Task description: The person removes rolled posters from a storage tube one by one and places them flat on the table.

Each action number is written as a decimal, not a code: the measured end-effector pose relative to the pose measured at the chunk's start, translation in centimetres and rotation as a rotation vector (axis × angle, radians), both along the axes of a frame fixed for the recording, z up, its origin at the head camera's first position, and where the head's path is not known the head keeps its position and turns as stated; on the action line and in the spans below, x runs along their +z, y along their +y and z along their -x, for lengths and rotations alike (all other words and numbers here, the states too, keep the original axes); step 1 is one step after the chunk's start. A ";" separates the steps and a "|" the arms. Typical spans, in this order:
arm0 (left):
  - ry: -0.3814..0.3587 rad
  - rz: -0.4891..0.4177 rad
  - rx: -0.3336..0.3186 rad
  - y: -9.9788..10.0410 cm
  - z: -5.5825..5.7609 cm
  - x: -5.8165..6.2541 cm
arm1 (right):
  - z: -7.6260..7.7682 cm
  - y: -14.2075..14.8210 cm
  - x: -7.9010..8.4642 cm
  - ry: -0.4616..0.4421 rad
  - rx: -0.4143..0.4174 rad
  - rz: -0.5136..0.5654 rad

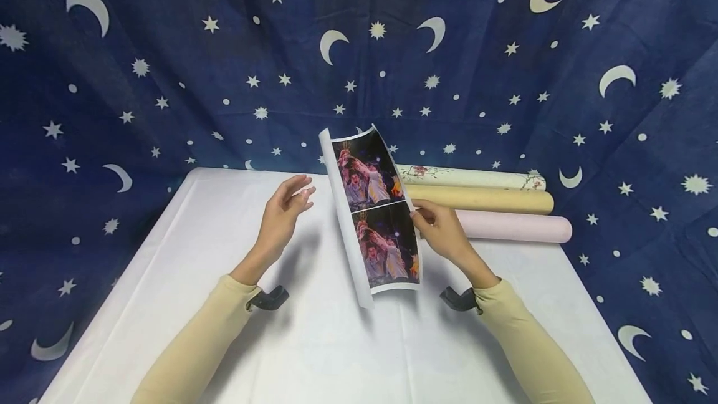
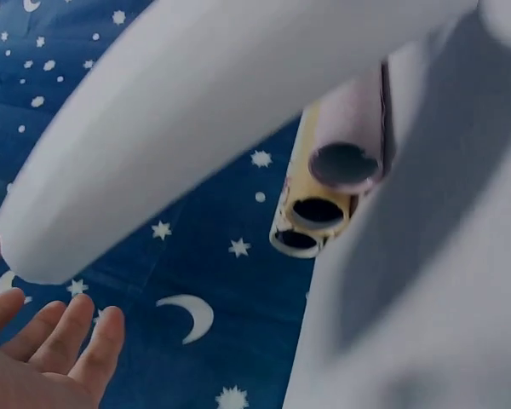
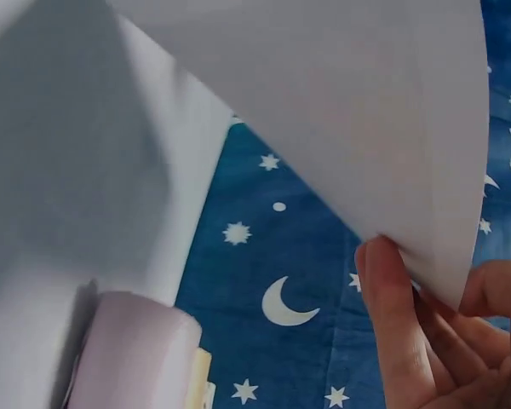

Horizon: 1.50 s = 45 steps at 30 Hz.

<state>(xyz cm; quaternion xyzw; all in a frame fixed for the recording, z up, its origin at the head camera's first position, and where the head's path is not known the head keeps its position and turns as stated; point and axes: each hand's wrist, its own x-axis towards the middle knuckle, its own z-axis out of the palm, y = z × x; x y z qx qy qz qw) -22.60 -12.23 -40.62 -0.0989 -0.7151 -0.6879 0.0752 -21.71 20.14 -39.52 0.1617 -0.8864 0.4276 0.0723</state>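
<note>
My right hand (image 1: 444, 232) pinches the right edge of a curved paper sheet (image 1: 387, 235), held up above the table. Two similar colour photos, one above the other, are printed on its face, and its left margin curls over in white. In the right wrist view, thumb and fingers of the right hand (image 3: 443, 341) grip the edge of the sheet's plain back (image 3: 392, 136). To the left of the sheet, my left hand (image 1: 283, 214) hovers with fingers relaxed, apart from the paper. The left wrist view shows its spread fingers (image 2: 72, 345) below the sheet's end (image 2: 153, 128).
Behind the right hand, three rolls lie side by side: a pink roll (image 1: 516, 227), a yellow roll (image 1: 488, 198) and a white flowered roll (image 1: 471, 177). They rest on a white-covered table (image 1: 314, 354). A blue curtain (image 1: 381, 17) with moons and stars hangs behind.
</note>
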 end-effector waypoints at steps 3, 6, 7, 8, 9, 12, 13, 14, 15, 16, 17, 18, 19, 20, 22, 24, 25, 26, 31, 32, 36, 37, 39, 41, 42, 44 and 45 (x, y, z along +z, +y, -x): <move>-0.010 -0.013 -0.027 1.0 -0.1 0.0 | 0.2 -0.4 0.3 -0.029 -0.046 0.063; -0.038 -0.033 -0.050 2.0 -0.2 -0.1 | 0.5 -0.9 0.7 -0.057 -0.077 0.129; -0.051 -0.038 -0.054 2.3 -0.1 -0.1 | 0.6 -1.1 0.8 -0.063 -0.084 0.154; -0.064 -0.048 -0.058 2.6 -0.1 -0.2 | 0.6 -1.2 1.0 -0.065 -0.092 0.174; -0.075 -0.057 -0.060 2.8 0.0 -0.2 | 0.7 -1.4 1.1 -0.066 -0.101 0.193; -0.099 -0.030 -0.062 3.6 0.2 -0.4 | 1.0 -1.8 1.3 -0.067 -0.122 0.234; -0.104 -0.007 -0.059 3.8 0.3 -0.4 | 1.0 -1.9 1.3 -0.071 -0.124 0.249; -0.106 0.022 -0.055 4.0 0.3 -0.5 | 1.1 -2.0 1.3 -0.077 -0.124 0.261; -0.106 0.055 -0.051 4.2 0.4 -0.5 | 1.2 -2.1 1.2 -0.082 -0.119 0.271; -0.106 0.086 -0.046 4.3 0.4 -0.6 | 1.3 -2.2 1.2 -0.091 -0.116 0.281; -0.108 0.113 -0.038 4.4 0.5 -0.6 | 1.4 -2.2 1.1 -0.100 -0.112 0.287; -0.109 0.131 -0.036 4.5 0.5 -0.7 | 1.5 -2.3 1.0 -0.111 -0.108 0.292; -0.111 0.141 -0.036 4.5 0.5 -0.8 | 1.5 -2.3 0.9 -0.120 -0.106 0.290; -0.113 0.151 -0.036 4.5 0.5 -0.9 | 1.5 -2.4 0.8 -0.126 -0.108 0.284; -0.118 0.157 -0.041 4.4 0.5 -1.1 | 1.5 -2.4 0.8 -0.140 -0.117 0.268; -0.121 0.161 -0.048 4.2 0.5 -1.3 | 1.1 -2.6 1.2 -0.144 -0.125 0.244; -0.119 0.157 -0.052 4.1 0.6 -1.4 | 0.8 -2.7 1.6 -0.145 -0.128 0.234; -0.115 0.145 -0.060 4.0 0.6 -1.5 | 0.4 -2.9 2.0 -0.148 -0.128 0.228; -0.107 0.052 -0.116 3.2 0.7 -1.9 | -0.5 -2.9 2.7 -0.142 -0.095 0.225; -0.109 0.035 -0.125 3.0 0.7 -1.9 | -0.2 -2.6 2.2 -0.139 -0.087 0.228; -0.097 -0.016 -0.166 2.4 0.8 -1.8 | 0.9 -1.5 0.3 -0.131 -0.038 0.242; -0.088 -0.021 -0.177 2.2 0.8 -1.8 | 1.2 -1.2 -0.2 -0.134 -0.021 0.246; -0.078 -0.023 -0.189 1.8 0.7 -1.7 | 1.3 -0.9 -0.6 -0.129 0.017 0.243; -0.073 -0.003 -0.190 1.4 0.7 -1.8 | 1.3 -0.7 -0.8 -0.110 0.054 0.220; -0.071 0.008 -0.187 1.2 0.6 -1.8 | 1.3 -0.7 -1.0 -0.092 0.067 0.199; -0.067 0.040 -0.178 0.9 0.6 -2.0 | 1.3 -0.6 -1.1 -0.052 0.089 0.151; -0.067 0.052 -0.176 0.8 0.6 -2.0 | 1.3 -0.6 -1.1 -0.037 0.098 0.129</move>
